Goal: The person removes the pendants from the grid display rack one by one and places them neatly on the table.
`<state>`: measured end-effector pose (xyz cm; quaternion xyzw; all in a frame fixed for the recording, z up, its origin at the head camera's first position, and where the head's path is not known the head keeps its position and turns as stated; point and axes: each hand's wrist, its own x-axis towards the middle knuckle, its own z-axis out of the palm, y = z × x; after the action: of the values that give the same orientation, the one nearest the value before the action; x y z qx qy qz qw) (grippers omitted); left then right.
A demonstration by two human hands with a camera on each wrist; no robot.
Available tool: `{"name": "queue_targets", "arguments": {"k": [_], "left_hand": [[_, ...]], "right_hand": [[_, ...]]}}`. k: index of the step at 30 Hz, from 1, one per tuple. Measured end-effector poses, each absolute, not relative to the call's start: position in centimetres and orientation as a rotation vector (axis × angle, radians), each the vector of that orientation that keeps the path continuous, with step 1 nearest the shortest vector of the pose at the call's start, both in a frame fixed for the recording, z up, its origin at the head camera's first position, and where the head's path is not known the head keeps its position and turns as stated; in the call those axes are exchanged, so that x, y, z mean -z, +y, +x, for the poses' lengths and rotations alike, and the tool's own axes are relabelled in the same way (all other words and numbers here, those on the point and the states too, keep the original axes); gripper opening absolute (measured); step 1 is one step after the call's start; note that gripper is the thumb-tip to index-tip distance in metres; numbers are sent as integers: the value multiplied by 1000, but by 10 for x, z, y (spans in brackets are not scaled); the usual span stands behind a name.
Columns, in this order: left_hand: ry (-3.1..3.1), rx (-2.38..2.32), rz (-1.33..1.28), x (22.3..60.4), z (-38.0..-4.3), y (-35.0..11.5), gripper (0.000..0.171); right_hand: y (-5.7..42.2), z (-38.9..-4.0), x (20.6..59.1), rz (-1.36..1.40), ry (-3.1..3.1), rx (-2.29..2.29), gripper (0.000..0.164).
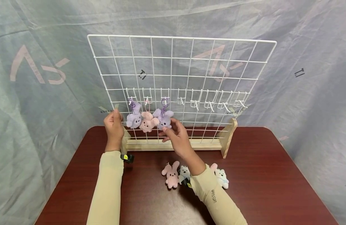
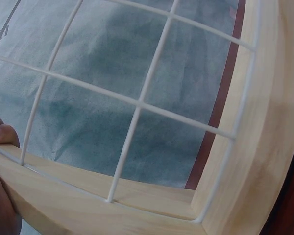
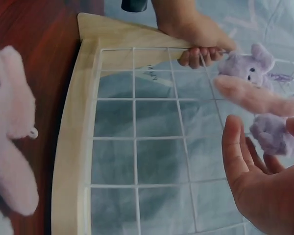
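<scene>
Head view: a wire rack (image 1: 182,38) stands upright on a wooden base (image 1: 150,146), both hands at its left half. Left hand (image 1: 114,125) grips the rack's left edge, fingers curled. Right hand (image 1: 177,137) loosely holds the third charm (image 1: 162,118), a purple plush hanging by its ring, thumb on the front and fingers behind; firmness of hold cannot be told.

Right wrist view adds the left fingertips wrapped round the rack's edge, hidden from the head camera, and shows the right forefinger apart from the plush. Left wrist view shows at close range a lower corner of the grid against the wood; only part of the left hand enters that view.

Surface: dark red-brown table (image 1: 144,200) with a slight sheen. Before the rack lies a pink rabbit plush (image 1: 172,178), a white plush (image 1: 184,172) just beside it. Beyond the right wrist lies another white plush (image 1: 221,178) next to a pink ear (image 1: 213,167), the remainder hidden by the sleeve (image 1: 215,197). Grey cloth (image 1: 49,103) with pink and black markings hangs behind.

Holding fixtures: eight white hooks (image 1: 210,106) in one row. Leftmost bears a purple charm (image 1: 134,119), second a pink charm (image 1: 148,122), third the charm in hand
</scene>
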<state>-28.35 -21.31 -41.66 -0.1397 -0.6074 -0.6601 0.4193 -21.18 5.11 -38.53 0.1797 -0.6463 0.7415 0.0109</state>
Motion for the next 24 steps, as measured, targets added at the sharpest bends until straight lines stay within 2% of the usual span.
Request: {"name": "queue_targets", "arguments": {"k": [8, 15, 24], "left_hand": [[-1526, 1656, -348, 415, -283, -213, 56], [-1523, 1655, -344, 414, -282, -212, 55], [-1524, 1647, -343, 415, -282, -212, 55]], "right_hand": [[43, -208, 375, 544, -1875, -2411, 53], [42, -209, 367, 526, -1939, -2301, 51], [41, -210, 356, 525, -1931, -2291, 59]]}}
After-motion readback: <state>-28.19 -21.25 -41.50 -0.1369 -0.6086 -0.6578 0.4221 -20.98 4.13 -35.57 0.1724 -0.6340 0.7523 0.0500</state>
